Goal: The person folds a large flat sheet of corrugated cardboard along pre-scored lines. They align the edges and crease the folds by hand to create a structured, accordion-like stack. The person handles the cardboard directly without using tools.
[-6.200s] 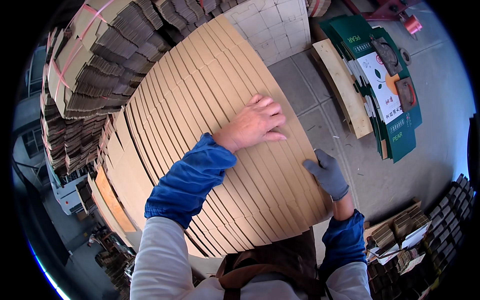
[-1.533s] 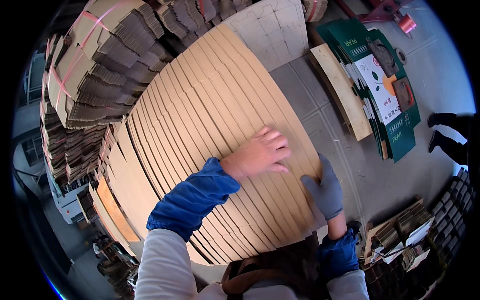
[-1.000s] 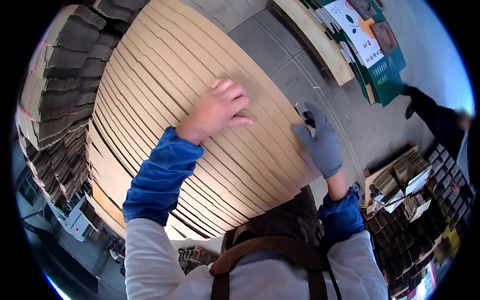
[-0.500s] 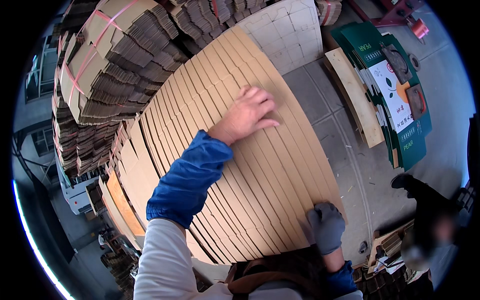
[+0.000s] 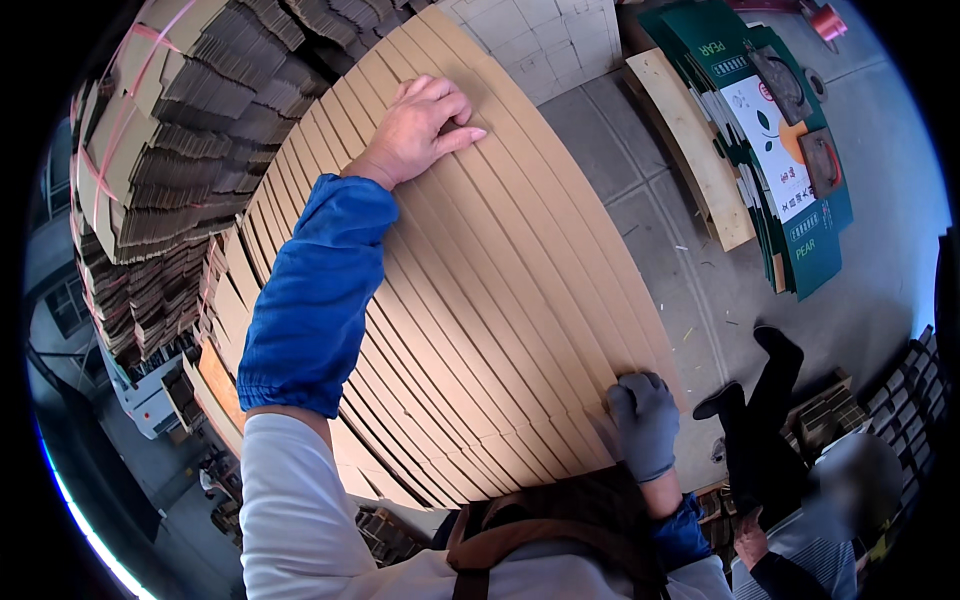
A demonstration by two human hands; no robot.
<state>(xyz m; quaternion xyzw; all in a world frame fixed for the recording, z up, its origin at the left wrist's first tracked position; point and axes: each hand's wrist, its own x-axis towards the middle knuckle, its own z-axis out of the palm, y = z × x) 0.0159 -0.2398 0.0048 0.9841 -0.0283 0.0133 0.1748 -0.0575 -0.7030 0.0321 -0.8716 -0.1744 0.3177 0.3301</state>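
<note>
A long, fanned row of flat brown cardboard sheets (image 5: 500,290) lies in front of me, its edges overlapping like steps. My left hand (image 5: 415,130), bare below a blue sleeve cover, rests on the far part of the row. Its fingers curl over the sheet edges and its thumb points right; the fingertips are partly hidden. At the near right corner, my right hand (image 5: 645,425), in a grey glove, is closed round the edge of the outermost sheets. What its fingertips touch under the edge is out of sight.
Tall stacks of brown cardboard (image 5: 190,150) with pink ties stand at left. A pale patterned board (image 5: 550,45) leans beyond the row. To the right lie green printed cartons (image 5: 815,240) beside a wooden plank (image 5: 690,150). Another person (image 5: 760,440) in dark trousers is at lower right.
My left hand has moved away and leftward along the sheets, its fingers now more curled. My right hand keeps its grip at the corner. The other person's legs show more fully.
</note>
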